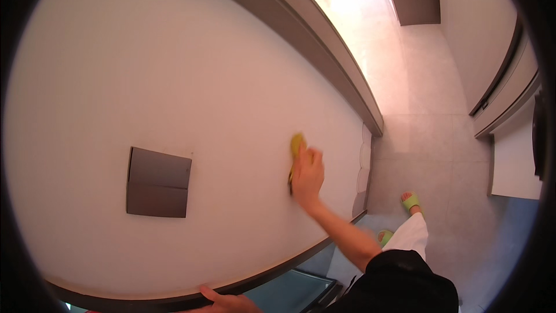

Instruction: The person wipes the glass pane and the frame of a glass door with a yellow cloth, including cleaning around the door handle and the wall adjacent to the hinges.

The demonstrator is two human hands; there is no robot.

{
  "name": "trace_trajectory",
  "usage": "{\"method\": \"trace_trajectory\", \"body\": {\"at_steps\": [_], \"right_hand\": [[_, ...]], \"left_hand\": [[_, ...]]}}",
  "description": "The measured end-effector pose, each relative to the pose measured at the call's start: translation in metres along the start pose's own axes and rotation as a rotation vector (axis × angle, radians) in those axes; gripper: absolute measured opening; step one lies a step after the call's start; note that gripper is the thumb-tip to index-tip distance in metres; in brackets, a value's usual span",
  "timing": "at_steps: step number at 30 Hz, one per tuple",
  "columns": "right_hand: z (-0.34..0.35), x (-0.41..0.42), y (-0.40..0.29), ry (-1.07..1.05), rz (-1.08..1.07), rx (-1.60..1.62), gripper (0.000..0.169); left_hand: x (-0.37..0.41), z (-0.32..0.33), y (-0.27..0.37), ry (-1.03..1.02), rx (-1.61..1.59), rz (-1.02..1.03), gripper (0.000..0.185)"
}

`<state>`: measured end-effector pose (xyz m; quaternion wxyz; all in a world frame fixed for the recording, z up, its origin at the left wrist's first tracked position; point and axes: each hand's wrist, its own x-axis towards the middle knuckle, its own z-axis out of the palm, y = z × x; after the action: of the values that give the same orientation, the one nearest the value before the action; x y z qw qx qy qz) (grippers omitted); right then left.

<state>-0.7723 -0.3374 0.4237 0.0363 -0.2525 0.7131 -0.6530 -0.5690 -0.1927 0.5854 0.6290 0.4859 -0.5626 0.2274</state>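
My right hand [307, 176] is closed round a yellow cloth or sponge [298, 144] and presses it against the white wall [234, 108]; the hand is slightly blurred, and part of the yellow thing is hidden under the fingers. At the bottom of the view, my left hand [223, 302] rests at the dark edge trim [173, 303] of the wall, with its thumb on the wall's surface. The rest of that hand is cut off or hidden. A grey two-part wall switch [158, 182] is mounted left of my right hand.
A brown door frame [321, 43] borders the wall. Beyond it lies a tiled floor [412, 139], where my feet stand in green slippers [410, 201]. A white cabinet [514, 165] stands at the right. Below the wall's edge is a dark-framed glass-like panel [291, 291].
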Motion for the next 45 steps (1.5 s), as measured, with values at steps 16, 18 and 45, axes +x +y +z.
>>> {"method": "trace_trajectory", "body": {"at_steps": [16, 18, 45], "right_hand": [[-0.032, -0.004, -0.107, -0.025, -0.421, 0.305, 0.042], [-0.030, 0.000, -0.105, 0.002, -0.368, 0.328, 0.039], [0.015, 0.068, -0.075, 0.168, -0.283, 0.380, 0.036]], "left_hand": [[-0.002, -0.008, 0.002, 0.023, 0.045, -0.068, 0.097], [-0.001, -0.019, -0.002, -0.001, 0.073, -0.019, 0.097], [0.000, -0.017, 0.012, -0.016, 0.354, 0.069, 0.094]]}}
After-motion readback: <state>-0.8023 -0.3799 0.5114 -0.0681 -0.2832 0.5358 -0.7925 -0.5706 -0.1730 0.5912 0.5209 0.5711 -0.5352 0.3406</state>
